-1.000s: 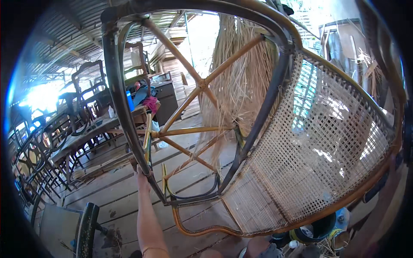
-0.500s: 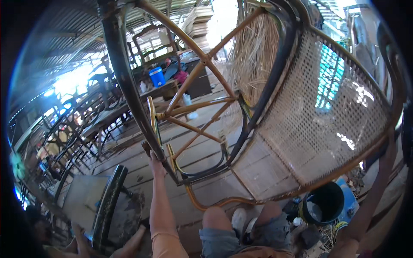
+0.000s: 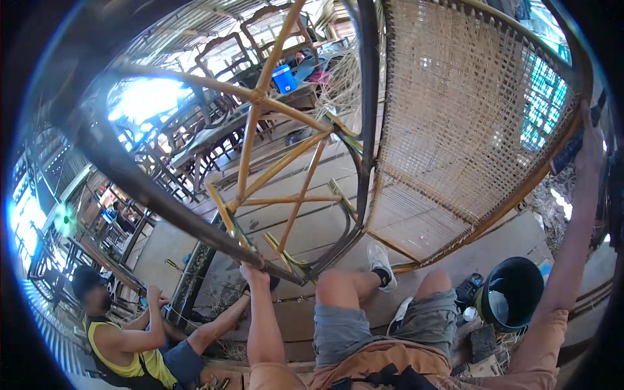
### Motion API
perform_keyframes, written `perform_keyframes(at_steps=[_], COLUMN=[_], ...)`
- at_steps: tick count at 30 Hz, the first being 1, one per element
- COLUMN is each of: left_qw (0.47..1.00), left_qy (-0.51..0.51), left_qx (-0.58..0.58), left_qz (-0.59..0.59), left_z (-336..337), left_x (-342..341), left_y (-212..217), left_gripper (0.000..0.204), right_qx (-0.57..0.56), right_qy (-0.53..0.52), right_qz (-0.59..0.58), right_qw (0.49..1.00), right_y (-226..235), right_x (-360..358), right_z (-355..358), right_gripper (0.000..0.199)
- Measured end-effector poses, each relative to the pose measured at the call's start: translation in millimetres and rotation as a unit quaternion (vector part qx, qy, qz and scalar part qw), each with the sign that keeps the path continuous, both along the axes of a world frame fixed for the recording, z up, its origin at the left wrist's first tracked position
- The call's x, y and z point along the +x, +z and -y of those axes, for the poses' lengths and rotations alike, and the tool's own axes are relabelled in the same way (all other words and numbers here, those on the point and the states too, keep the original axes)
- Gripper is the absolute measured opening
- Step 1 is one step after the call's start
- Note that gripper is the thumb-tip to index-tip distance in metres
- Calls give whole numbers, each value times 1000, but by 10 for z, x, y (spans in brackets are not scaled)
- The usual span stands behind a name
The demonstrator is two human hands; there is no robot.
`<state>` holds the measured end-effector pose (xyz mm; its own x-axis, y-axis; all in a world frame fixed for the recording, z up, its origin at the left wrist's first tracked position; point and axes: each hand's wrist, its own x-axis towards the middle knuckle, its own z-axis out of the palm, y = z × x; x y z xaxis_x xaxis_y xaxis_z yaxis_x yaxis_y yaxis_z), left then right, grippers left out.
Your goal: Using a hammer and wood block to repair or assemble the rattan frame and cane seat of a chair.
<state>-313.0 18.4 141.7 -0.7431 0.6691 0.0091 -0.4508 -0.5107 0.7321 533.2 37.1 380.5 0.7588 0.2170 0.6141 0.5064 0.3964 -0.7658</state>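
A large chair frame [image 3: 368, 117] of dark, glossy poles is held up tilted in front of me. Its woven cane panel [image 3: 448, 110] spreads to the right, with a band of loose parallel strands along the lower end. Yellowish cross braces [image 3: 259, 97] meet in the open part on the left. My left hand [image 3: 254, 275] is closed round the dark pole at the frame's lower left. At the far right, my right hand [image 3: 590, 140] grips the panel's curved outer edge, its fingers partly hidden behind it.
Beside my right leg stands a black bucket [image 3: 520, 276]. A seated co-worker in a yellow vest [image 3: 133, 344] is at the lower left, by a board [image 3: 162, 247] with a screwdriver [image 3: 171, 264]. Farther back are a blue cooler [image 3: 284, 79] and several chair frames [image 3: 218, 58].
The chair has turned, its left pole swinging nearer and leftward and its cane panel standing steeper. Both hands keep their hold. The co-worker at the lower left has come more fully into view.
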Motion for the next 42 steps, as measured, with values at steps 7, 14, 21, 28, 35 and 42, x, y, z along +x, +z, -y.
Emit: perform_keyframes(at_steps=[7,14,21,28,35,42], left_qw=[996,996,990,1000,977,994], left_qy=[-80,44,79,15,143,72], left_qx=[-29,-79,-110,-18,-101,-63], left_qz=[14,6,-29,-9,120,47], left_z=[654,506,656,1126,1575,1646], left_x=[143,676,509,896,1631,1622], left_y=[-372,-622,-847,-1096,-858,-1035], left_gripper=[27,48,32,25,41,33], right_qx=[133,67,84,-1,17,27], right_qy=[223,116,171,131,235,264], right_qz=[77,131,53,102,71,25], right_qw=[963,982,980,986,969,964], right_y=[865,917,496,262,-145,-362], right_x=[-605,-1213,-1978,-1855,-2231,-1960], right_z=[-456,-1124,-1771,-2658,-3128,-3298], right_gripper=[51,44,47,59,52,55])
